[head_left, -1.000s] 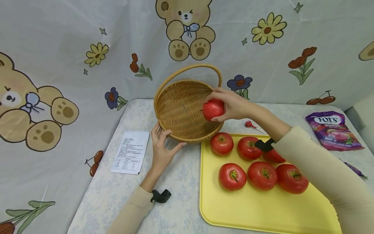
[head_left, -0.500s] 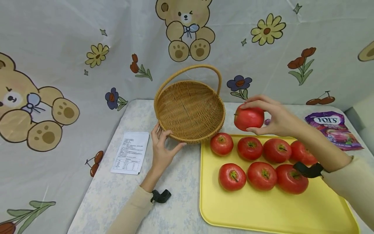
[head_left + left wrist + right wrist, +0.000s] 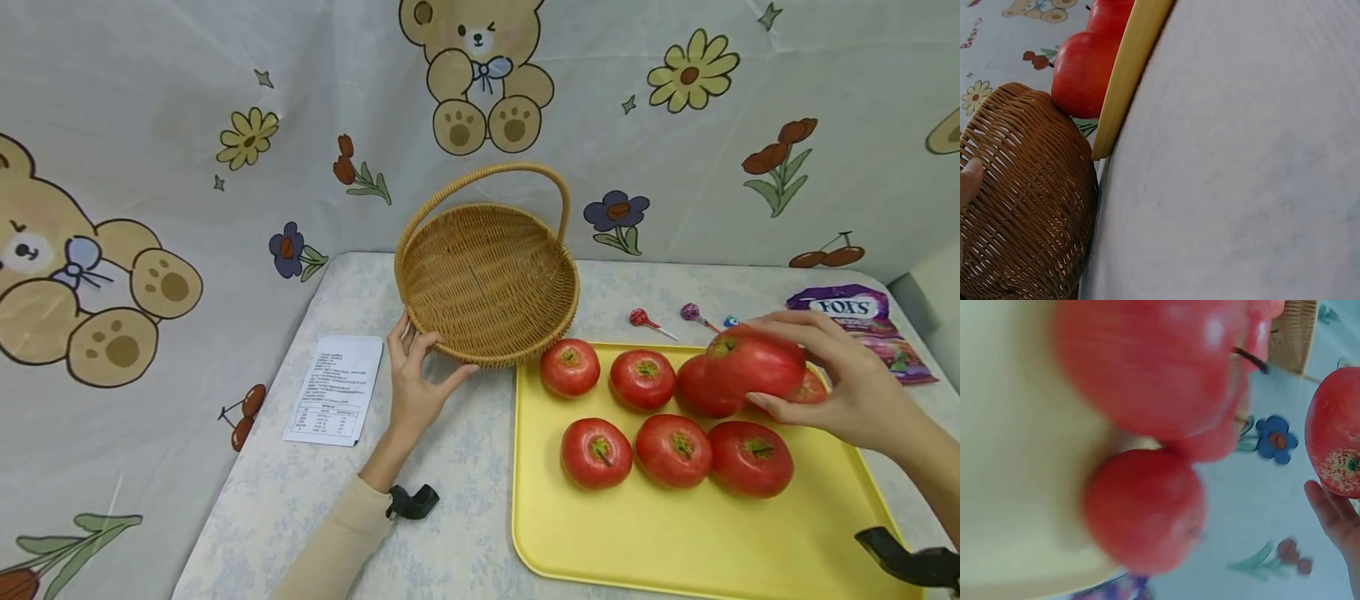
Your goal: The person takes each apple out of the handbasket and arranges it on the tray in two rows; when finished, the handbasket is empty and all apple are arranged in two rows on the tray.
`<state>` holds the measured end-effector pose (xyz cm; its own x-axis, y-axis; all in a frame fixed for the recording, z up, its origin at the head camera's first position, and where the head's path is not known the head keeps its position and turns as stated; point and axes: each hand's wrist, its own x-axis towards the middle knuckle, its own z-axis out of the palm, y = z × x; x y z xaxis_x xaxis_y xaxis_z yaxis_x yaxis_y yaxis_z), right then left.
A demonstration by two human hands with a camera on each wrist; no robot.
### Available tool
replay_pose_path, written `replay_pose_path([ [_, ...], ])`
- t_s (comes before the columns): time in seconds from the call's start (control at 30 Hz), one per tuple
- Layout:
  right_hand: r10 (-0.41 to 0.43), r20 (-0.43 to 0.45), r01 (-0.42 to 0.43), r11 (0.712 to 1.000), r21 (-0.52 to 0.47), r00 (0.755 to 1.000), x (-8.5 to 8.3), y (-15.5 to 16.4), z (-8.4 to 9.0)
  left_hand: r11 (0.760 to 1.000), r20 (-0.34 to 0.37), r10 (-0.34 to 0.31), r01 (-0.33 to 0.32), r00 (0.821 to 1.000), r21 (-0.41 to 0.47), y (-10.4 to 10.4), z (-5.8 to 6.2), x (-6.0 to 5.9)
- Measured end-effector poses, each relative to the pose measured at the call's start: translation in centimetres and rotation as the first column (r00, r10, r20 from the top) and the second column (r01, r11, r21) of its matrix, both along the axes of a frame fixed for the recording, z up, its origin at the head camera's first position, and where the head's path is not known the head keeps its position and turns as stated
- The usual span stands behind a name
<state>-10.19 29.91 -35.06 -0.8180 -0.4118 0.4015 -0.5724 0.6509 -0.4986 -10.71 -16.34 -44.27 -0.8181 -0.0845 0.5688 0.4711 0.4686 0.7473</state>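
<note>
A tilted wicker basket [image 3: 487,283] with an arched handle faces me, no apples visible in its bowl. My left hand [image 3: 416,392] holds it by the lower left rim; a fingertip [image 3: 969,178] lies against the weave in the left wrist view. Over the back right of the yellow tray [image 3: 675,537], my right hand [image 3: 847,387] grips a red apple [image 3: 765,364] between thumb and fingers. That apple appears at the right edge of the right wrist view. Several red apples [image 3: 672,450] sit in two rows on the tray, the back right ones partly hidden by the held apple.
Lollipops [image 3: 651,321] lie behind the tray, near a purple candy bag [image 3: 870,329]. A printed white packet [image 3: 335,390] lies left of the basket. A cloth with printed bears [image 3: 483,83] hangs behind the table. The basket's lower right side is close to the tray's corner.
My right hand has carried the apple out of the basket's mouth, rightward and toward me, to above the tray's back right. The left hand and basket have stayed in place.
</note>
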Motion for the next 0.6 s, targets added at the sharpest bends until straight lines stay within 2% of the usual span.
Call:
replay_pose_path([
  [0.07, -0.036, -0.008, 0.036, 0.999, -0.012, 0.999, 1.1, 1.2, -0.7, 1.000, 0.003, -0.004, 0.004, 1.000, 0.000, 0.1, 0.4, 0.2],
  [0.2, -0.155, 0.067, 0.161, 0.983, -0.091, 0.986, 3.4, 3.4, -2.4, 1.000, 0.011, -0.002, 0.002, 1.000, -0.003, 0.2, 0.6, 0.2],
  [0.3, -0.232, 0.119, 0.248, 0.959, -0.138, 0.965, 5.0, 4.6, -3.5, 1.000, 0.013, -0.002, 0.002, 1.000, -0.010, -0.3, -0.7, -0.4],
  [0.43, -0.257, 0.114, 0.276, 0.941, -0.197, 0.960, 6.6, 5.7, -5.0, 1.000, 0.017, 0.005, -0.005, 1.000, -0.019, -0.8, -2.0, -0.9],
  [0.5, -0.260, 0.121, 0.282, 0.932, -0.226, 0.958, 7.2, 6.1, -5.8, 1.000, 0.017, 0.006, -0.006, 1.000, -0.015, -0.5, -1.4, -0.6],
  [0.6, -0.281, 0.145, 0.308, 0.926, -0.218, 0.949, 7.9, 6.6, -6.7, 1.000, 0.009, 0.000, 0.000, 1.000, -0.005, 0.0, -0.1, 0.0],
])
